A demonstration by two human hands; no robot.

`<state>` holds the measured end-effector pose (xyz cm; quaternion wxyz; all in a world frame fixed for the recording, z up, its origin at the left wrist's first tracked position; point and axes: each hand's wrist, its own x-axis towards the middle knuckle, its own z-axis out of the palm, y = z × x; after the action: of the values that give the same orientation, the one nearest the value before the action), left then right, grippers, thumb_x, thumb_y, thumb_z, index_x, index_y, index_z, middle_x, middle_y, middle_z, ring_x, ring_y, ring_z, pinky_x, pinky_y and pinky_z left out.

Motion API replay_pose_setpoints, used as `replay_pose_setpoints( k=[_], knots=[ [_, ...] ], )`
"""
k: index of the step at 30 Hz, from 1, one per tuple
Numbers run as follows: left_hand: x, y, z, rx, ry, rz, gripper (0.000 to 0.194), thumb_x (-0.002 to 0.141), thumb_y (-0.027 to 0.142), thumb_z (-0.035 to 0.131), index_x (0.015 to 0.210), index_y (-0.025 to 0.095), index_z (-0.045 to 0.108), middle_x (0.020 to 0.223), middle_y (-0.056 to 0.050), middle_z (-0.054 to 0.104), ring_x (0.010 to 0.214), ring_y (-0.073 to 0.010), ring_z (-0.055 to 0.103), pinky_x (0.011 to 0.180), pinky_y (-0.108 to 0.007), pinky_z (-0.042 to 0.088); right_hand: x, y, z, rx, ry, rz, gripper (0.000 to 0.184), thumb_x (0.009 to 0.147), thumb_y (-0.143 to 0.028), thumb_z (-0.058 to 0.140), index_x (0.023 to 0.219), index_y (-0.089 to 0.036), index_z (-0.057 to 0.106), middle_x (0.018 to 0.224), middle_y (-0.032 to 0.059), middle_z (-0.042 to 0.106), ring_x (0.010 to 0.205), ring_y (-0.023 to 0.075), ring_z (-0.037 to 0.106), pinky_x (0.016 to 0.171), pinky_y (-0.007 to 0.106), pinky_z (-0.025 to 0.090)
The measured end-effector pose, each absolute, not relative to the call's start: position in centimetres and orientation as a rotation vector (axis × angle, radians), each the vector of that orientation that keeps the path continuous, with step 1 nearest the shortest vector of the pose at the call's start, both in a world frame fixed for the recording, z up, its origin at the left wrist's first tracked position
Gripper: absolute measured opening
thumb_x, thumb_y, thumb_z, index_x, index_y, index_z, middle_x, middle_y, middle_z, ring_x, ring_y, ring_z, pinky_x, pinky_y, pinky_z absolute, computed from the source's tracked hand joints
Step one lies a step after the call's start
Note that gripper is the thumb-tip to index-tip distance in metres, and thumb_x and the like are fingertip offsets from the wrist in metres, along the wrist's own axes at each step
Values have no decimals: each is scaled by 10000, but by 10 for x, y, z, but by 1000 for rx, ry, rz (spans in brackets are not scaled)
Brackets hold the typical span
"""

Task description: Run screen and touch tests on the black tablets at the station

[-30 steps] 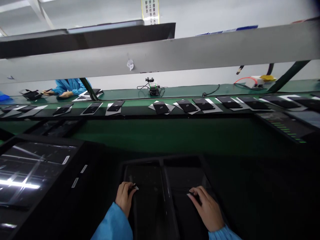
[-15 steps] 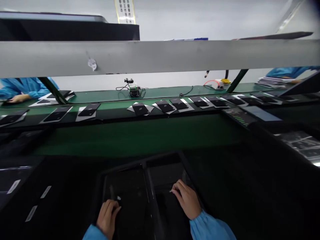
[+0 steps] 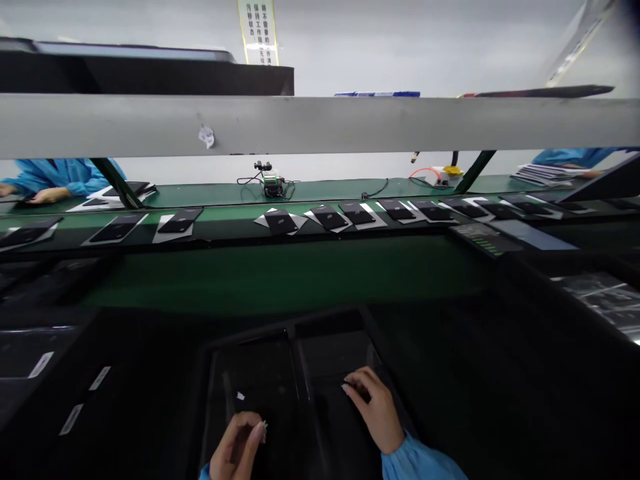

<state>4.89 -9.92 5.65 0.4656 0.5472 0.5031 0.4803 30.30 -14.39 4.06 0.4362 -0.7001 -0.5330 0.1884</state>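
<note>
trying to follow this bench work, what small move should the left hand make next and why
Probably bring the left hand back down onto the left bay of the dark two-bay tray. It is lifted at the picture's lower edge, fingers curled around something too small to make out, near a small white bit lying in that bay, while the right hand rests fingers-down in the right bay.

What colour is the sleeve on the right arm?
Light blue sleeve, seen in the head view.

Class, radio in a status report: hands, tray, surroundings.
Left hand over left compartment, right hand resting in right compartment of black tray. Conveyor beyond carries dark panels.
</note>
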Motion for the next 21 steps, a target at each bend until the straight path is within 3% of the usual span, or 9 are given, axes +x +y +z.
replay_pose_setpoints(
  k=[5, 10, 17, 21],
  knots=[
    [51, -102, 57, 1159, 1272, 1234, 397, 702, 541, 695, 988, 283, 599, 639, 52, 595, 579, -122, 543, 586, -207, 467, 300, -143, 32, -1776, -1358, 477, 347, 920, -477, 394, 775, -224, 583, 800, 38, 559, 717, 180, 586, 694, 326, 489],
    [39, -102, 53, 1024, 1326, 1234, 359, 628, 567, 745, 718, 226, 678, 593, 22, 602, 574, -106, 543, 581, -168, 459, 306, -145, 33, -1748, -1415, 556, 275, 912, -415, 436, 738, -235, 549, 768, 19, 562, 748, 188, 578, 707, 327, 463],
    [53, -110, 54, 911, 1309, 1226, 411, 582, 588, 765, 709, 203, 693, 586, 0, 621, 557, -126, 555, 550, -198, 481, 276, -151, 64, -1557, -1255, 925, 256, 891, -414, 498, 765, -226, 617, 797, 17, 585, 814, 176, 591, 779, 297, 445],
    [75, -117, 67, 966, 1185, 1128, 385, 612, 560, 756, 685, 188, 690, 621, -24, 636, 572, -146, 571, 545, -230, 491, 242, -149, 75, -1322, -1156, 1206, 247, 843, -435, 578, 775, -225, 690, 925, 49, 591, 924, 194, 590, 849, 307, 442]
  ],
)
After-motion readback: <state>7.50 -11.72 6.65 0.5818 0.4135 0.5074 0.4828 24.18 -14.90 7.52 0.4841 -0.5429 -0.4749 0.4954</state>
